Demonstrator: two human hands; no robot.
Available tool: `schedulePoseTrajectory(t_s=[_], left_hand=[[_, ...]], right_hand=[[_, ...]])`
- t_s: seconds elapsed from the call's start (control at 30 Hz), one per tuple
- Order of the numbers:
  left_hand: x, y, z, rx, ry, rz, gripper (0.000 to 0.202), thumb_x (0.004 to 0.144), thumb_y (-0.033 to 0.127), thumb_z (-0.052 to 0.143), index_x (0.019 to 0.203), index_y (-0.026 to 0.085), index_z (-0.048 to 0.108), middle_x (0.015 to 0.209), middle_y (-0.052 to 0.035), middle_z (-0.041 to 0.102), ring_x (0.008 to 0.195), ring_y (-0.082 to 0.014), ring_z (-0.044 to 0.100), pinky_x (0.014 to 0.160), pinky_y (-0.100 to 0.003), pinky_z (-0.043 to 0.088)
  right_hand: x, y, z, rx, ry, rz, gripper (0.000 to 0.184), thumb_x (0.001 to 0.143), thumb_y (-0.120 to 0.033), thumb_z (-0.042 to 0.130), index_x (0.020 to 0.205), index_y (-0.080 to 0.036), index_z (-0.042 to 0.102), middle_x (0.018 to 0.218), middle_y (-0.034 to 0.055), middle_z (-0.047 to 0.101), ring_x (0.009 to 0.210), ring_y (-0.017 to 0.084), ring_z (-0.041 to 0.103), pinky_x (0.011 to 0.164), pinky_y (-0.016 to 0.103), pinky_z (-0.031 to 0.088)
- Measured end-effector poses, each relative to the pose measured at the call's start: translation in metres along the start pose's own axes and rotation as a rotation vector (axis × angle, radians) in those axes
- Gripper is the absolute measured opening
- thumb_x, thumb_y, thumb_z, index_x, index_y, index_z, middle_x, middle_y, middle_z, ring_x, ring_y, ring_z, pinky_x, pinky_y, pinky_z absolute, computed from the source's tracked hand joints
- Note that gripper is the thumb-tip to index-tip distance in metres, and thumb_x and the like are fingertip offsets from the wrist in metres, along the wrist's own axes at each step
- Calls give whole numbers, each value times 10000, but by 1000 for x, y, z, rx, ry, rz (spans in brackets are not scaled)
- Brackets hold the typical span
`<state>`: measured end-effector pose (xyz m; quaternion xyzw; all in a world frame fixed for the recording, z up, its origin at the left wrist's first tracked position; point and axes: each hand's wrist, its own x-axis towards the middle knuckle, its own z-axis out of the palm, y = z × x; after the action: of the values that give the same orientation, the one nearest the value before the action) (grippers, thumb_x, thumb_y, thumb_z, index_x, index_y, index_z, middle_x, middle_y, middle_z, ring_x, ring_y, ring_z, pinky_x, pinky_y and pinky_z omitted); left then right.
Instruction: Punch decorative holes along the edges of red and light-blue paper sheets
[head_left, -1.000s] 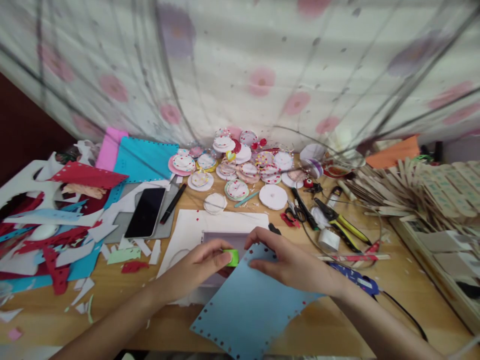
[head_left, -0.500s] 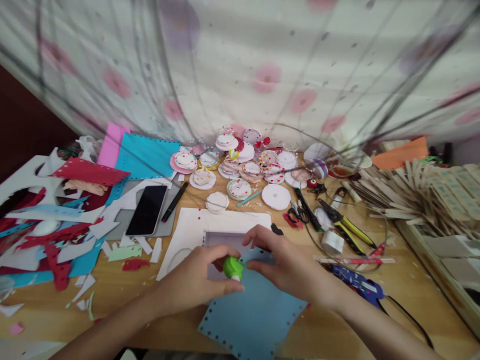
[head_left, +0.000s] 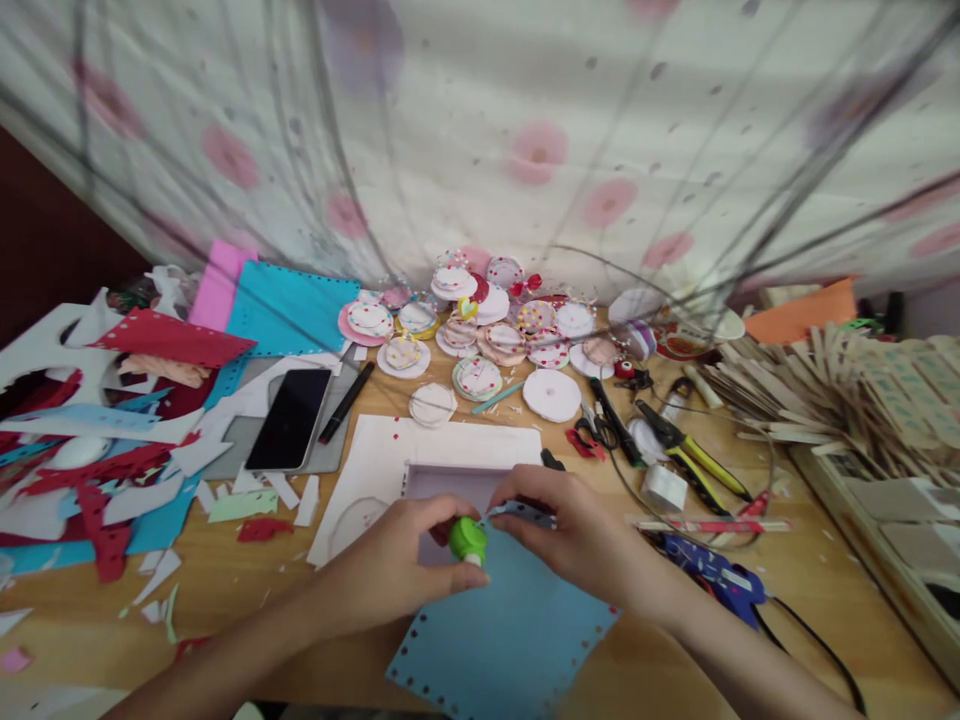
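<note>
My left hand (head_left: 409,555) is closed around a small bright green craft punch (head_left: 469,540) with a white lower part. A sheet of light blue paper (head_left: 506,630), with small holes along its edges, lies below the hands toward the front of the table. My right hand (head_left: 551,515) pinches the far edge of this sheet, close to the punch. Whether the paper edge sits inside the punch cannot be made out. Behind the hands lie a white sheet (head_left: 375,445) and a shallow pale lilac tray (head_left: 442,480), partly hidden by my fingers.
Paper scraps (head_left: 112,450) are heaped at left, beside a phone (head_left: 290,420) and a black marker (head_left: 346,402). Decorated paper discs (head_left: 480,380) cluster at the back. At right are yellow-handled pliers (head_left: 697,460), a blue glue gun (head_left: 712,570) and many wooden sticks (head_left: 810,390).
My right thumb and finger have closed on the blue sheet's far edge. The left hand still holds the green punch, and the view has shifted slightly.
</note>
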<state>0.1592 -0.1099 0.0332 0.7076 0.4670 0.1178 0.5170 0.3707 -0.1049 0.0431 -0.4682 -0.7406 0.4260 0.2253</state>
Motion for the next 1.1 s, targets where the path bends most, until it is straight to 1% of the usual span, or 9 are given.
schedulePoseTrajectory(t_s=[0.23,0.33,0.47,0.63,0.87,0.93,1.0,1.03,1.1], left_hand=[[-4,7,-3,100,3,59,283,753,357,682,997,219,643,950,-14,688,879,-202,611,725,-263,448],[-4,7,-3,120,3,51,274,748,350,685,982,213,646,938,-16,691,866,-203,616,705,-260,449],[-3,5,0,100,39,51,268,742,347,687,969,209,652,916,-15,696,869,-203,619,724,-264,457],[-2,5,0,97,31,41,332,723,360,703,1010,200,650,921,-21,700,875,-209,623,744,-274,463],[0,6,0,152,7,106,241,790,353,639,951,174,630,881,-36,693,817,-195,626,686,-257,441],[1,5,1,166,5,123,224,802,342,621,942,167,618,854,-37,685,788,-192,621,678,-262,433],[2,5,3,180,9,147,213,808,340,608,922,161,606,833,-39,674,767,-190,614,673,-267,428],[2,5,4,186,12,154,204,809,342,604,903,160,600,816,-37,666,752,-188,610,663,-267,426],[4,6,5,196,14,158,182,805,334,604,866,163,592,790,-31,656,732,-185,605,643,-265,423]], right_hand=[[0,1,4,77,61,35,35,801,-195,634,799,-197,669,744,-8,673,707,132,585,651,218,426],[0,1,4,79,38,42,48,807,-208,625,801,-195,670,756,-4,680,717,137,589,656,224,431],[0,0,3,78,29,42,52,809,-211,622,797,-196,670,746,-9,679,709,135,586,658,226,430],[1,-1,3,94,31,56,56,803,-211,621,798,-193,673,748,-3,674,712,140,583,656,229,436],[-2,3,6,122,41,50,57,805,-191,620,812,-191,676,773,-3,683,741,138,599,683,230,446],[-2,3,5,108,31,35,68,825,-205,604,814,-191,670,774,-2,679,745,136,595,687,233,447],[-2,1,2,85,-1,14,86,829,-250,615,882,-198,658,833,6,678,778,140,598,716,244,459],[-1,-1,0,67,-23,1,188,803,-289,655,969,-201,641,907,17,677,821,149,604,743,254,467],[2,-7,-3,3,-88,-30,578,675,-361,775,1181,-201,548,1103,60,640,959,192,603,831,293,472]])
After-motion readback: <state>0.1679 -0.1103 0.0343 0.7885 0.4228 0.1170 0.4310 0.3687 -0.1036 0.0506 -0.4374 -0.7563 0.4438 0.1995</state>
